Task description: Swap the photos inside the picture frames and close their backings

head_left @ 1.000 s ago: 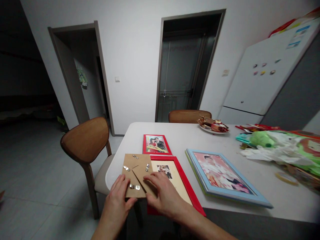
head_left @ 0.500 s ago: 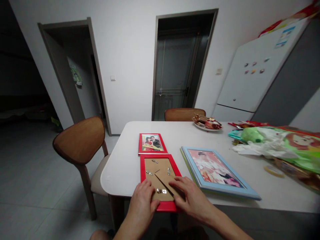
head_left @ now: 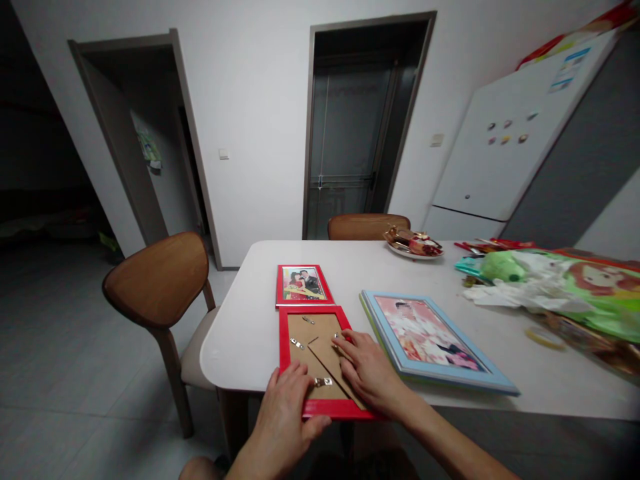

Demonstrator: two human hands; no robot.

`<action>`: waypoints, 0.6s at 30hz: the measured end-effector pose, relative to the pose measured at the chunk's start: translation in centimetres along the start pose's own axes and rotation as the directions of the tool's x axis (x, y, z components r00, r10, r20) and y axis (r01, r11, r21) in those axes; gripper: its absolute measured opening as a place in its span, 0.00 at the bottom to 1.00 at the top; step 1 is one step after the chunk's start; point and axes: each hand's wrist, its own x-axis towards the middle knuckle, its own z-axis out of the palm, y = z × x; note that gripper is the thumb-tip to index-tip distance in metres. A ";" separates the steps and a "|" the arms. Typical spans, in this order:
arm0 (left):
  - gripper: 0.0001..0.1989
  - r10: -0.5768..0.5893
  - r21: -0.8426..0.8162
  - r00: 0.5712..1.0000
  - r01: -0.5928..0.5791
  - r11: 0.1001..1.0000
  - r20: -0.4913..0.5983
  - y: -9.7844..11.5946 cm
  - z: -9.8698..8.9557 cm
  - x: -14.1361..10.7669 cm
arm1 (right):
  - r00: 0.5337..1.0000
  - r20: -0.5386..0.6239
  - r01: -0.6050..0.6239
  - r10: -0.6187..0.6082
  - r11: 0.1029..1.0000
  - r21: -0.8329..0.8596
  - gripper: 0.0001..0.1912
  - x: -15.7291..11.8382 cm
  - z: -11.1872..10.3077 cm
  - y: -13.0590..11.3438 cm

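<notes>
From the left, beyond a curved wooden chair (head_left: 160,280), our left hand (head_left: 287,403) hides the near-left corner of a red frame (head_left: 340,409) lying at the edge of the smooth white table (head_left: 240,333), fingers close together on its rim and thumb spread wide. Inside it sits a flat brown backing board (head_left: 325,331) with shiny metal clips, where our right hand (head_left: 373,370), gently bent, covers part of the flap and touches the right-hand clip, though we cannot tell whether its fingers pinch anything. Further right lies a pale blue frame (head_left: 487,383), its glossy pink photo (head_left: 425,330) partly blurred out.
</notes>
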 end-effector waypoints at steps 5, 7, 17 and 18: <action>0.21 -0.042 0.062 0.999 0.040 0.997 0.033 0.3 0.1 -0.1 | 0.998 0.029 -0.046 0.050 0.993 -0.107 0.13 1.4 -0.1 -0.1; 0.20 -0.054 0.079 0.998 0.052 0.996 0.030 0.4 0.1 -0.1 | 0.998 0.037 -0.040 0.046 0.990 -0.135 0.13 1.8 -0.2 -0.1; 0.21 -0.072 0.090 0.997 0.069 0.994 0.029 0.5 -0.1 0.0 | 1.000 -0.017 -0.009 0.009 1.000 -0.015 0.12 1.5 0.4 1.1; 0.20 -0.068 0.087 0.997 0.066 0.994 0.023 0.5 0.0 0.0 | 1.000 -0.021 -0.004 0.004 1.000 0.004 0.12 1.3 0.4 1.3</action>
